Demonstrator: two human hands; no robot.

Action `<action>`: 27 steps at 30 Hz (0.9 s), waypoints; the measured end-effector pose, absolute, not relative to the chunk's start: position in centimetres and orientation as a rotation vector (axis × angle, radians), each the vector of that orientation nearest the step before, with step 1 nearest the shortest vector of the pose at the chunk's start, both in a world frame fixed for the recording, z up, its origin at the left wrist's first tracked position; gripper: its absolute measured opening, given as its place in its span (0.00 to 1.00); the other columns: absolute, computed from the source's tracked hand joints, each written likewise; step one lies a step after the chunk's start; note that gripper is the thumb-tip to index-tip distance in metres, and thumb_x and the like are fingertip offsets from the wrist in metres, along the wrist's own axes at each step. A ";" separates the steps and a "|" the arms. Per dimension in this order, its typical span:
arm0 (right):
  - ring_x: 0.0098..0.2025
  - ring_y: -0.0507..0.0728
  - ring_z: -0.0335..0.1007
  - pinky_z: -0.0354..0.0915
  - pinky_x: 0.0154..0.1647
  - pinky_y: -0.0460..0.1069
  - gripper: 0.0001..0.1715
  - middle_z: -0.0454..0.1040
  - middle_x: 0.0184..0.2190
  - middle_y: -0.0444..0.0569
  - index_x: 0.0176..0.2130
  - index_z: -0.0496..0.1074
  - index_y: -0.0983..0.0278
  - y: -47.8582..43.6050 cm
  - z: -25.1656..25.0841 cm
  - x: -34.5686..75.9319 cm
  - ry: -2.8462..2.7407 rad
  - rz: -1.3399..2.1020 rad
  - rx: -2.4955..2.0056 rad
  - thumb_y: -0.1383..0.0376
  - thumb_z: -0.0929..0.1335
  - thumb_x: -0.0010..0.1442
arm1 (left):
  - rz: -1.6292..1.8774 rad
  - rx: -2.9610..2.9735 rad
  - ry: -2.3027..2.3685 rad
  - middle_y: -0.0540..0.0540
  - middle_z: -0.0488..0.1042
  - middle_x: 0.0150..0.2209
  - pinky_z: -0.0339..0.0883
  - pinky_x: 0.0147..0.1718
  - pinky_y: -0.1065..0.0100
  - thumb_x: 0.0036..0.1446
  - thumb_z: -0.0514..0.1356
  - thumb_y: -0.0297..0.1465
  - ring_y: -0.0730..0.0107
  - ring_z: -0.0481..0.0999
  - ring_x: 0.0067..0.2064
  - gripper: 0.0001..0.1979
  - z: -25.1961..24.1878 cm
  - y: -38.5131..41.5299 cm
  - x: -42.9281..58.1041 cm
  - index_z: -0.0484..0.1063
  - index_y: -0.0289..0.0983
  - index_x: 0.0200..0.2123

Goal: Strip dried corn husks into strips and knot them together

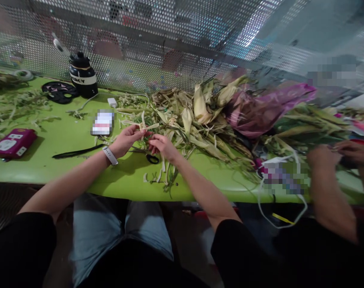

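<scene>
L hand (126, 140) & R hand (163, 147) meet over the front of the green counter (64, 136), fingertips nearly touching. L grip is clenched on pale husk strips (144, 127), which fan up and right out of the fist. R grip is curled and pinched on the same strips from the other side; the exact contact is a bit blurred. White watch (110, 155) on L wrist. The strips are held just above the counter, near the edge of the big husk pile (200, 120).

Under the hands are scissors (151, 158), black handle loop showing just below R hand. Loose scraps (166, 176) lie at the counter's front edge.

Behind the pile, to the right, is a pink bag (260, 108). Far L: magenta box (12, 143), black strap (76, 152), black reel (60, 91) and black jar (82, 76) by the mesh wall (145, 44). More husk bits are strewn at the far left.

At the right edge, a co-worker's hands (322, 160) are in another heap, blurred.
</scene>
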State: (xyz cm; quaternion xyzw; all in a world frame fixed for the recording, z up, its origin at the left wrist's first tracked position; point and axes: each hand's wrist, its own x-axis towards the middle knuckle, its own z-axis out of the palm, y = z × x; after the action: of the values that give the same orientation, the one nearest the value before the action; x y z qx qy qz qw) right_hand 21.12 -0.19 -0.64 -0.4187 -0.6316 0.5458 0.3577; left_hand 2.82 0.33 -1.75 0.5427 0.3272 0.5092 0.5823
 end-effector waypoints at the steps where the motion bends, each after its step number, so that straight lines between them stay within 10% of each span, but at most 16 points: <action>1: 0.20 0.49 0.66 0.60 0.20 0.45 0.21 0.75 0.23 0.43 0.35 0.72 0.64 -0.4 -0.9 20.6 -1.617 1.424 -1.059 0.50 0.73 0.49 | 1.198 1.289 0.767 0.44 0.80 0.37 0.67 0.38 0.71 0.53 0.68 0.40 0.72 0.77 0.38 0.17 -1.8 0.2 2.9 0.70 0.33 0.37; 19: 0.21 0.47 0.64 0.61 0.24 0.44 0.27 0.70 0.20 0.39 0.29 0.68 0.65 -0.9 -1.7 19.9 -1.786 1.742 -0.848 0.45 0.75 0.47 | 1.183 1.257 0.764 0.42 0.81 0.37 0.68 0.50 0.62 0.48 0.71 0.42 0.63 0.79 0.46 0.21 -0.8 -0.2 2.9 0.77 0.32 0.39; 27: 0.20 0.48 0.58 0.56 0.22 0.46 0.19 0.66 0.19 0.41 0.30 0.72 0.64 -1.4 -0.9 20.7 -2.007 1.288 -0.972 0.50 0.71 0.56 | 1.149 1.208 0.854 0.50 0.72 0.27 0.68 0.33 0.70 0.53 0.65 0.33 0.76 0.71 0.28 0.11 0.0 -0.2 2.3 0.76 0.33 0.39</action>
State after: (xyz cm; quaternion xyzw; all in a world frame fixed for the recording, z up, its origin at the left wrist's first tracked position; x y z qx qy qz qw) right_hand 20.73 -1.41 -0.90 -0.3623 -0.7483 0.4802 0.2797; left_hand 2.27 -0.20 0.02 0.5196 0.3674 0.4941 0.5924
